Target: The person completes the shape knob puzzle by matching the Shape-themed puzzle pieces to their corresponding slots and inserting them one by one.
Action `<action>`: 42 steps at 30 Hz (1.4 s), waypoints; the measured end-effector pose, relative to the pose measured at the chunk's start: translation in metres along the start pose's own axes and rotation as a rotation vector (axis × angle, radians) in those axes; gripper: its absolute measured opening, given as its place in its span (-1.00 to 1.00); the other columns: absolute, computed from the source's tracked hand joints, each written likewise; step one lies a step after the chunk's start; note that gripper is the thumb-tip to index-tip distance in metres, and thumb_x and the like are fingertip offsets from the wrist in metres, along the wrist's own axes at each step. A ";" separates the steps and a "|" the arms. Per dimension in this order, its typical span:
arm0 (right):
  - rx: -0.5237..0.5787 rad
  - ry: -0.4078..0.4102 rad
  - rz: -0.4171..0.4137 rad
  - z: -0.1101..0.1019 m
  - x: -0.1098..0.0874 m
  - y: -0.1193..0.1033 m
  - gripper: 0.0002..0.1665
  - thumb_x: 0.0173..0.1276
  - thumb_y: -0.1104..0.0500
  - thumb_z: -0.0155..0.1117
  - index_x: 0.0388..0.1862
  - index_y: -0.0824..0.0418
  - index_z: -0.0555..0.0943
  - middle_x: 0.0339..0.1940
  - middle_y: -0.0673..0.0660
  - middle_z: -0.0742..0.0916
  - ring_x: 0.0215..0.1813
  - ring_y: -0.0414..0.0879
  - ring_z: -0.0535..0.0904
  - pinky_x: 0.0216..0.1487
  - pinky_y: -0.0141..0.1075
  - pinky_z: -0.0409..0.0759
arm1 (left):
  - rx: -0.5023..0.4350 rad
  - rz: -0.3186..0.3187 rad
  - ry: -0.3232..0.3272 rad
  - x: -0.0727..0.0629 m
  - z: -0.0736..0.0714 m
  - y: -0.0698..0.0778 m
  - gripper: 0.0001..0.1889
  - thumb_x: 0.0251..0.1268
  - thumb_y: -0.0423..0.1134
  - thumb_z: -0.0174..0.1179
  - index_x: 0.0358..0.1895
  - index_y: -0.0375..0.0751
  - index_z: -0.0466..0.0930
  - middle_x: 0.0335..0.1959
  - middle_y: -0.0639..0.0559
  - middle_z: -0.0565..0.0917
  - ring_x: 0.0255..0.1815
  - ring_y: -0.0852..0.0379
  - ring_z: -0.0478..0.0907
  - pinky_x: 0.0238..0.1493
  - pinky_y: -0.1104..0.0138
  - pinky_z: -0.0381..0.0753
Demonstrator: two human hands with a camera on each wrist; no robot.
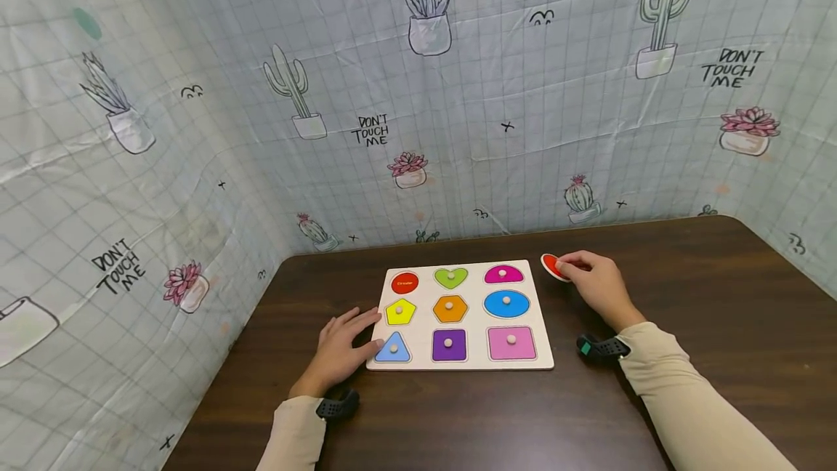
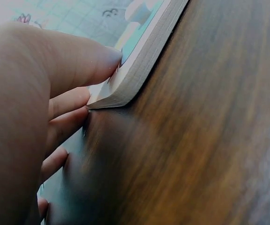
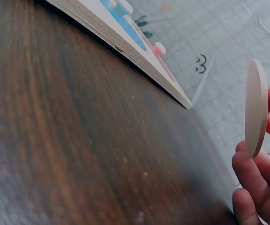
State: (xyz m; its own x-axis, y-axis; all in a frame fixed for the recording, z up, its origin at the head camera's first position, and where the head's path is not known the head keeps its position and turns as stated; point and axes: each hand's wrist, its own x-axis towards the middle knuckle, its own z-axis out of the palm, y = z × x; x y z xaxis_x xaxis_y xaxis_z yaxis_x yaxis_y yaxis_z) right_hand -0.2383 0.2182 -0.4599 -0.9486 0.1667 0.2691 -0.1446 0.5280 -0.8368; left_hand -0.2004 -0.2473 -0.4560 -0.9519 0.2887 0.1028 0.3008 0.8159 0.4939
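Observation:
A white wooden shape puzzle board [image 1: 418,336] lies on the table with several knobbed pieces seated in it. Its top left slot, a red circle [image 1: 405,283] with a printed word, holds no piece. My left hand [image 1: 343,347] rests at the board's left edge, thumb by the light blue triangle piece [image 1: 392,349]; in the left wrist view the thumb [image 2: 85,61] touches the board's corner. To the right of the board, my right hand [image 1: 598,286] pinches the red round puzzle piece [image 1: 552,266], tilted and raised over the table. Its plain wooden back [image 3: 255,108] faces the right wrist camera.
The dark brown wooden table [image 1: 471,420] extends around the board. Behind it and on the left hangs a pale grid-patterned cloth [image 1: 458,93] with printed cacti and lettering. Both wrists wear black bands [image 1: 340,405].

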 end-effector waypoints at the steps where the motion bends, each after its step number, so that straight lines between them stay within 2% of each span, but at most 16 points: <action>1: 0.004 -0.002 0.004 0.001 -0.001 0.001 -0.62 0.48 0.01 0.26 -0.05 0.32 0.70 -0.15 0.28 0.73 -0.21 0.05 0.49 -0.27 -0.29 0.47 | 0.000 -0.005 -0.005 -0.001 0.000 0.000 -0.43 0.32 -0.02 0.22 0.39 -0.02 0.51 0.43 0.01 0.45 0.53 -0.16 0.13 0.45 -0.28 -0.18; 10: 0.030 0.022 -0.016 0.003 -0.002 0.001 -0.64 0.47 0.04 0.27 -0.06 0.33 0.71 -0.18 0.26 0.73 -0.24 0.01 0.49 -0.30 -0.34 0.47 | 0.006 0.003 -0.002 0.002 -0.002 0.002 -0.44 0.34 -0.02 0.21 0.40 -0.02 0.50 0.44 0.03 0.44 0.54 -0.14 0.12 0.46 -0.25 -0.18; 19: 0.082 0.001 0.020 0.008 0.004 -0.008 -0.60 0.49 0.01 0.25 -0.02 0.34 0.70 -0.15 0.27 0.71 -0.20 0.03 0.47 -0.25 -0.33 0.47 | 0.012 0.012 0.006 0.003 -0.003 0.002 -0.44 0.33 -0.03 0.22 0.40 -0.02 0.51 0.43 0.03 0.45 0.53 -0.15 0.13 0.45 -0.26 -0.17; 24: 0.144 -0.037 0.026 0.017 0.006 -0.013 -0.59 0.48 0.02 0.26 0.01 0.36 0.69 -0.15 0.26 0.70 -0.18 0.02 0.49 -0.24 -0.34 0.50 | 0.012 0.000 -0.004 -0.003 0.000 0.000 -0.43 0.32 -0.03 0.22 0.39 -0.03 0.51 0.43 0.02 0.45 0.53 -0.16 0.13 0.45 -0.27 -0.17; 30: 0.211 -0.125 0.051 0.023 0.011 -0.028 -0.51 0.51 -0.06 0.20 0.07 0.35 0.65 -0.02 0.28 0.68 -0.08 0.04 0.56 -0.07 -0.34 0.59 | 0.005 0.000 0.008 -0.004 0.001 0.000 -0.43 0.32 -0.03 0.22 0.39 -0.02 0.51 0.43 0.01 0.46 0.53 -0.15 0.13 0.45 -0.27 -0.17; 36: 0.268 -0.200 0.077 0.030 0.014 -0.039 -0.52 0.54 -0.03 0.17 0.08 0.38 0.63 0.07 0.30 0.66 0.01 0.05 0.56 0.08 -0.21 0.63 | 0.014 -0.008 0.009 -0.003 0.001 -0.001 -0.43 0.32 -0.02 0.22 0.39 -0.01 0.51 0.43 0.02 0.45 0.53 -0.14 0.13 0.45 -0.27 -0.17; 42: 0.286 -0.221 0.069 0.035 0.015 -0.042 -0.58 0.54 0.04 0.18 0.07 0.38 0.64 0.07 0.29 0.67 0.03 0.05 0.55 0.06 -0.25 0.63 | 0.011 0.003 0.008 -0.002 0.001 -0.001 -0.44 0.34 -0.04 0.22 0.40 -0.03 0.50 0.43 0.03 0.45 0.53 -0.14 0.13 0.46 -0.26 -0.17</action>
State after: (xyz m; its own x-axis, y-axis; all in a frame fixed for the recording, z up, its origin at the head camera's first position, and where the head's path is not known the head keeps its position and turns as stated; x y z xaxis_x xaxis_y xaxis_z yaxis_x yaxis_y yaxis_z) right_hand -0.2561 0.1697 -0.4377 -0.9922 -0.0064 0.1244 -0.1217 0.2620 -0.9574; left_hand -0.1985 -0.2478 -0.4578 -0.9515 0.2871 0.1108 0.3040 0.8204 0.4844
